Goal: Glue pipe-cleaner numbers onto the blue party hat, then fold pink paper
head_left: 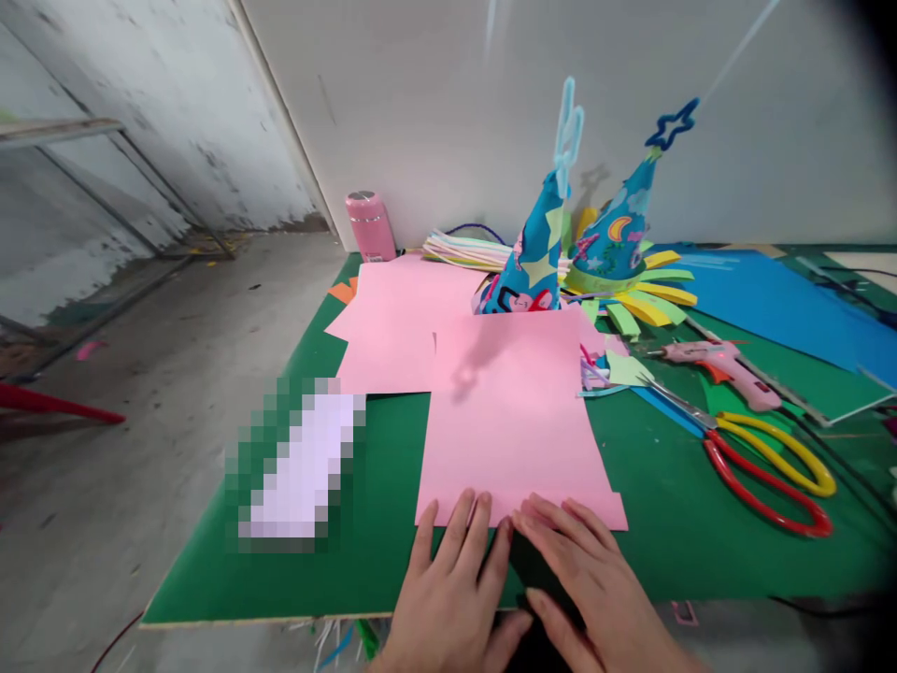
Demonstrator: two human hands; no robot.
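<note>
The person's left hand point(452, 579) and right hand point(589, 565) lie flat, side by side, on the near end of a pink sheet point(511, 421), where a narrow strip point(611, 512) appears to be turned up along the edge. The step in hand looks like pressing that fold flat. To do it well, the person should check that the strip runs evenly first: at the right corner it juts a little past the sheet's side, which suggests a slightly skewed fold (the angle of view may add to that). One hand is best kept as an anchor while the other slides outward from the middle with firm, even pressure, since thin paper could creep or wrinkle if both push at once.

Neither hand grips anything; the fingers are extended, the left hand's spread a little and the right hand's closer together, with both thumbs off the paper. The sheet lies on the green table point(378, 570), stretching away from the fingertips, which rest just over its near edge. Its far end reaches the foot of a blue cone hat point(529, 257), and its far left corner meets other pink paper point(399, 318). The scissors point(710, 423) lie well apart, to the right.
</note>
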